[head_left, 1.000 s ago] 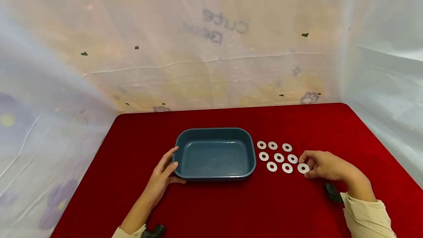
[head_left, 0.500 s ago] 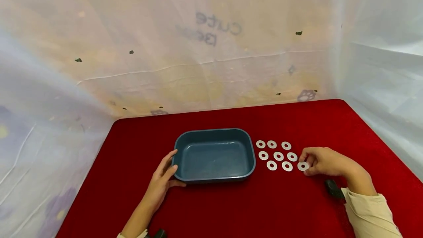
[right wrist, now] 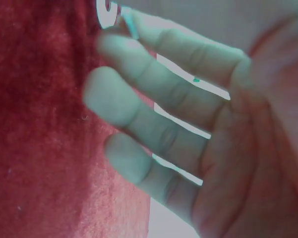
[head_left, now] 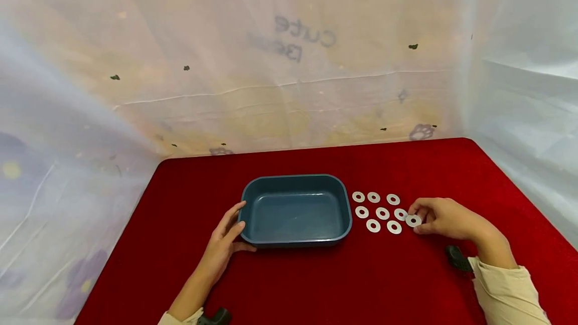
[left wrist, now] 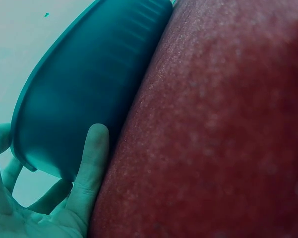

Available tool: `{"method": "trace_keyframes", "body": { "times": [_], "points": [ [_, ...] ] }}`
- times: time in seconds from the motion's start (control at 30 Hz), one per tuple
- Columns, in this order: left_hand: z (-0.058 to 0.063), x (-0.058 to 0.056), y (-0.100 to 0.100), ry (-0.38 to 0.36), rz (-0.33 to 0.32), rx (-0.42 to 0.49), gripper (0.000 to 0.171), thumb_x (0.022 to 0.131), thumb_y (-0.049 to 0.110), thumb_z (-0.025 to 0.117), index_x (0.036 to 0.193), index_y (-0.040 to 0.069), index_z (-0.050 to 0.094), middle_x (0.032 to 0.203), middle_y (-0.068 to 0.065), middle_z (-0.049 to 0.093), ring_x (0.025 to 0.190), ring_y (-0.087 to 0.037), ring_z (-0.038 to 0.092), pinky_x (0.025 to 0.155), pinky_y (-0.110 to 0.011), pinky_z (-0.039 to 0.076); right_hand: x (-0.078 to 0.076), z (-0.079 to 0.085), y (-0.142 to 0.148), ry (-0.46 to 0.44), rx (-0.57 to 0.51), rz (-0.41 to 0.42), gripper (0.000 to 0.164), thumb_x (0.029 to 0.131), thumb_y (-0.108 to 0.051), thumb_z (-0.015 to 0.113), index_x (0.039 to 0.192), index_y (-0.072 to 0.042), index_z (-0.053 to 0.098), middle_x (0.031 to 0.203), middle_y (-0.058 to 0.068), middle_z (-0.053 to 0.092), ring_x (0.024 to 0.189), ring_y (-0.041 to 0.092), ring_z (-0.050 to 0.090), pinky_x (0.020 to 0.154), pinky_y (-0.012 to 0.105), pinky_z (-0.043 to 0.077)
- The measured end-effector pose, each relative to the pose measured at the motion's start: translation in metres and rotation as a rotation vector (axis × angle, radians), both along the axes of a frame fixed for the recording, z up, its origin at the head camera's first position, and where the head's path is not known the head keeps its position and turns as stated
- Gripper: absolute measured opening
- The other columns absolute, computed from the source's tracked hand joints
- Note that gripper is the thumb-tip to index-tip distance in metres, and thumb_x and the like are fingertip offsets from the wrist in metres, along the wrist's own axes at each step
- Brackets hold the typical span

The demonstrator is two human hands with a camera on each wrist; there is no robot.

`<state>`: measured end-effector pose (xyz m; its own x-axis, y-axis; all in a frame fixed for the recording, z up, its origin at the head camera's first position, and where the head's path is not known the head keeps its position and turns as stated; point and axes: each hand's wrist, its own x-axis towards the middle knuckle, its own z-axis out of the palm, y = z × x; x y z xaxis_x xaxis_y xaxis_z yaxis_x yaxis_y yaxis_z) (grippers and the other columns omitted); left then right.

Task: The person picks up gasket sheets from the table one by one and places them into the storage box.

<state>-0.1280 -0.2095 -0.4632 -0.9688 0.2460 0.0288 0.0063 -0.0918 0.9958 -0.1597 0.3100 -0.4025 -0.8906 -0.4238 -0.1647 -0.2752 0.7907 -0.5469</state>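
A dark blue-green rectangular basin sits on the red tabletop in the head view. My left hand grips its left end. Two fingertips lie over the rim, while another digit presses low against the outer wall, as the left wrist view shows. Right of the basin lie several flat white washers in rough rows. Between thumb and index finger, my right hand pinches the rightmost washer, which overlaps its neighbour in the head view. In the right wrist view the fingers partly hide a white washer.
The red cloth covers the tabletop, whose far edge meets a pale printed curtain. More pale sheeting hangs at both sides. Dark wrist devices sit by the beige sleeves.
My right hand has shifted the rightmost washer slightly up and left, so it now overlaps its neighbour in the view. My left hand stays on the basin. The head view wobbles a little.
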Motion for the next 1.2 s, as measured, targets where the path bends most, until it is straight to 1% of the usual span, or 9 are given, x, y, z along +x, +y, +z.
{"method": "trace_keyframes", "body": {
  "times": [0.13, 0.27, 0.47, 0.53, 0.67, 0.93, 1.2],
  "points": [
    [0.000, 0.000, 0.000, 0.008, 0.000, -0.007, 0.052, 0.107, 0.017, 0.043, 0.156, 0.014, 0.027, 0.155, -0.018, 0.027, 0.104, -0.023, 0.063, 0.073, -0.046, 0.061, 0.000, 0.001, 0.000, 0.036, 0.001, -0.028, 0.028, 0.080, -0.025, 0.082, 0.100, -0.014, 0.067, 0.080, -0.006, 0.061, 0.069, 0.000, 0.053, 0.061, 0.021, 0.046],
    [-0.001, 0.000, 0.000, 0.006, -0.006, -0.011, 0.052, 0.107, 0.017, 0.043, 0.156, 0.013, 0.026, 0.155, -0.020, 0.027, 0.103, -0.022, 0.064, 0.073, -0.046, 0.061, 0.002, 0.002, -0.002, 0.076, -0.024, -0.046, 0.028, 0.080, -0.027, 0.083, 0.100, -0.014, 0.067, 0.079, -0.006, 0.061, 0.069, 0.000, 0.053, 0.061, 0.021, 0.045],
    [-0.001, 0.000, -0.003, 0.004, -0.009, -0.011, 0.053, 0.107, 0.018, 0.044, 0.157, 0.015, 0.026, 0.155, -0.019, 0.030, 0.105, -0.024, 0.064, 0.073, -0.046, 0.061, 0.003, 0.003, -0.007, 0.146, -0.040, -0.101, 0.028, 0.081, -0.030, 0.083, 0.100, -0.017, 0.068, 0.079, -0.006, 0.061, 0.070, 0.001, 0.053, 0.061, 0.021, 0.045],
    [-0.001, -0.001, -0.003, 0.008, -0.014, -0.010, 0.053, 0.107, 0.019, 0.044, 0.157, 0.015, 0.026, 0.155, -0.019, 0.030, 0.106, -0.025, 0.064, 0.074, -0.046, 0.061, 0.003, 0.003, -0.008, 0.174, -0.039, -0.119, 0.027, 0.081, -0.029, 0.083, 0.101, -0.018, 0.068, 0.079, -0.006, 0.060, 0.069, 0.001, 0.052, 0.060, 0.022, 0.044],
    [-0.002, 0.000, -0.004, 0.005, -0.020, -0.007, 0.053, 0.107, 0.018, 0.043, 0.157, 0.014, 0.025, 0.155, -0.020, 0.030, 0.105, -0.023, 0.064, 0.074, -0.046, 0.061, 0.003, 0.004, -0.011, 0.230, -0.045, -0.134, 0.028, 0.081, -0.028, 0.082, 0.102, -0.017, 0.068, 0.078, -0.005, 0.060, 0.067, 0.001, 0.051, 0.058, 0.022, 0.044],
    [-0.003, 0.000, -0.004, 0.009, -0.011, -0.005, 0.053, 0.107, 0.019, 0.044, 0.157, 0.015, 0.026, 0.155, -0.019, 0.030, 0.106, -0.023, 0.064, 0.074, -0.045, 0.061, 0.002, 0.010, -0.014, 0.296, -0.033, -0.182, 0.029, 0.086, -0.031, 0.079, 0.109, -0.016, 0.068, 0.081, -0.003, 0.062, 0.069, 0.004, 0.052, 0.059, 0.023, 0.044],
    [-0.001, 0.001, -0.003, 0.016, -0.009, -0.003, 0.053, 0.107, 0.018, 0.044, 0.157, 0.015, 0.026, 0.155, -0.019, 0.029, 0.107, -0.022, 0.063, 0.074, -0.046, 0.061, 0.001, 0.013, -0.016, 0.333, -0.052, -0.202, 0.028, 0.087, -0.032, 0.077, 0.109, -0.017, 0.068, 0.081, -0.003, 0.063, 0.069, 0.004, 0.052, 0.059, 0.023, 0.043]
  ]
}}
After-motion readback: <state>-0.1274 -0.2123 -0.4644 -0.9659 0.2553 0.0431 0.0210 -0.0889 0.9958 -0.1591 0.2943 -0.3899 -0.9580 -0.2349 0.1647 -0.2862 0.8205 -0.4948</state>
